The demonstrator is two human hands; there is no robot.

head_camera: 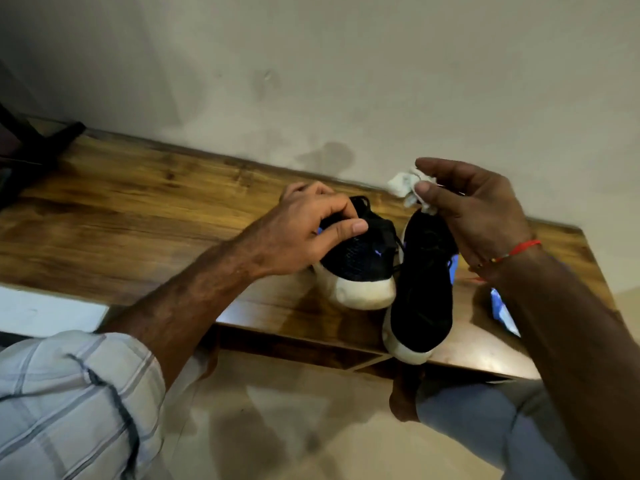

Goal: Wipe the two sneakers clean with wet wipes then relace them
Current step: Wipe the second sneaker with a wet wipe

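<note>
Two black knit sneakers with white soles stand side by side on a wooden table. My left hand grips the collar of the left sneaker, thumb across its top. The right sneaker points its toe at me and overhangs the table's front edge. My right hand hovers above the right sneaker's heel and pinches a crumpled white wet wipe between thumb and forefinger. Black laces show between the two shoes.
A blue and white packet lies on the table under my right forearm. A dark object sits at the table's far left corner. The wall runs right behind the table. Tiled floor and my knee lie below the front edge.
</note>
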